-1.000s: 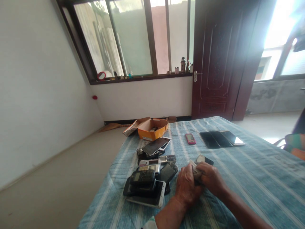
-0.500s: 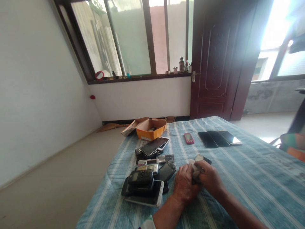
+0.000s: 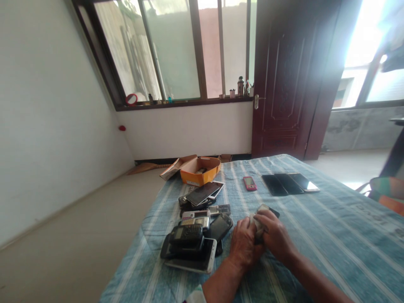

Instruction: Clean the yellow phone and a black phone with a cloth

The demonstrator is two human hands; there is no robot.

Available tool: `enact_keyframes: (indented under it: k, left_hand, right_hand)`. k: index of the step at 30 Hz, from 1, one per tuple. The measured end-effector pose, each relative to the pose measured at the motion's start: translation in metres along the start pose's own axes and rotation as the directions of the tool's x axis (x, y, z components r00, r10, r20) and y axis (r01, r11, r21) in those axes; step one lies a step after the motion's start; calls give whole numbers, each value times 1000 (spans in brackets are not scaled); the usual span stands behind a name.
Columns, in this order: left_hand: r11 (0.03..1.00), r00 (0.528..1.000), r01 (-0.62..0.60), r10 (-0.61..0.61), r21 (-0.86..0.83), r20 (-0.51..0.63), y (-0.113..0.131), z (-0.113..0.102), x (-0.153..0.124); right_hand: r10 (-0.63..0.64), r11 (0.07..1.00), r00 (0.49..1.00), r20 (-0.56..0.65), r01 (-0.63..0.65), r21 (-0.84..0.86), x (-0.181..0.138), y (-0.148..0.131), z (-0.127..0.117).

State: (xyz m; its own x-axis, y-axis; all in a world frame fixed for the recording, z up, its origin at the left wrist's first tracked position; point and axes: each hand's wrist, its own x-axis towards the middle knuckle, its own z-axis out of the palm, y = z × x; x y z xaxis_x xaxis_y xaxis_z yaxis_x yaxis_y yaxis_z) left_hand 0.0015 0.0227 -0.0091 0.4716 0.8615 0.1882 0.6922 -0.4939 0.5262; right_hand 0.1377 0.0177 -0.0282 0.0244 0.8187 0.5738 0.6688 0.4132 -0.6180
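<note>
My left hand (image 3: 242,242) is closed around a mobile phone (image 3: 272,209), whose far end sticks out beyond my fingers. My right hand (image 3: 278,236) is closed on a crumpled grey-white cloth (image 3: 260,228) and presses it against the phone. Most of the phone is hidden under the hands and the cloth. Just left of my left hand lies a dark touchscreen phone (image 3: 220,227). Beside it is a heap of old phones, with a black keypad phone (image 3: 187,234) on top of a white-edged smartphone (image 3: 208,256).
An orange cardboard box (image 3: 197,176) with its lid open stands at the table's far left corner. A pink phone (image 3: 249,183) lies beyond my hands. Several dark smartphones (image 3: 285,184) lie side by side at the right. A striped blue cloth (image 3: 334,244) covers the table.
My right hand has shifted slightly forward and left with the cloth, over the phone. My left hand has stayed in place.
</note>
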Motion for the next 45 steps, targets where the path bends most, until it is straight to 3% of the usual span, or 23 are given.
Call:
enact_keyframes:
  k: [5, 8, 11, 15, 22, 28, 34, 40, 45]
  left_hand:
    - [1000, 1000, -24, 24, 8, -6, -2, 3, 0]
    - [999, 999, -34, 34, 16, -26, -3, 5, 1]
    - [999, 999, -34, 35, 27, -31, -3, 5, 0]
    - [998, 999, -34, 35, 46, -25, -3, 6, 0]
    - [998, 999, -33, 34, 54, -21, 0, 3, -1]
    - [999, 1000, -14, 14, 33, -4, 4, -1, -2]
    - [1000, 1000, -9, 9, 18, -7, 6, -2, -3]
    - [999, 999, -31, 31, 22, -13, 1, 2, -3]
    - [997, 997, -70, 70, 15, -43, -3, 4, -4]
  right_hand:
    - [23, 948, 994, 106, 12, -318, 1, -14, -13]
    - [170, 830, 976, 133, -70, -553, 5, -28, -21]
    - [296, 764, 937, 184, -117, -634, 7, -36, -23]
    - [289, 834, 914, 284, -95, -543, 6, -37, -18]
    - [263, 914, 902, 342, -119, -388, 8, -30, -22]
    - [173, 984, 899, 402, -136, -119, 15, -22, -31]
    - [90, 979, 904, 418, -157, 131, 18, -23, -40]
    - [138, 979, 888, 439, -190, 76, 19, -14, -35]
    - [195, 978, 929, 315, -162, -128, 11, -4, -19]
